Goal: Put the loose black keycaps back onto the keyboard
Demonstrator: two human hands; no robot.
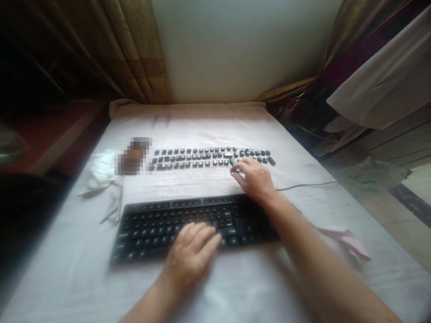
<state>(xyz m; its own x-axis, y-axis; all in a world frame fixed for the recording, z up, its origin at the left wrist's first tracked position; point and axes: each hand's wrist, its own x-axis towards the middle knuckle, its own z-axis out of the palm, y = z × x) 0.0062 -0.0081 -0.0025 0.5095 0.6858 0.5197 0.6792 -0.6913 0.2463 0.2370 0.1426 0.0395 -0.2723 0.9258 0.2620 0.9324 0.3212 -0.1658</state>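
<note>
Black plastic keyboard (195, 213) under the left hand (192, 252) — its fingers lie close together over the near keys, and whether they grip anything cannot be told. Beyond the keyboard, the right hand (252, 178) pinches a dark keycap (235, 170) between thumb and fingertips — right beside the rows of loose keycaps (198, 156).

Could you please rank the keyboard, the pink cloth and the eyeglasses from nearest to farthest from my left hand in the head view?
1. Keyboard: right beneath the left hand's fingers.
2. Eyeglasses: off to its left.
3. Pink cloth: well to its right, beyond the right forearm.
</note>
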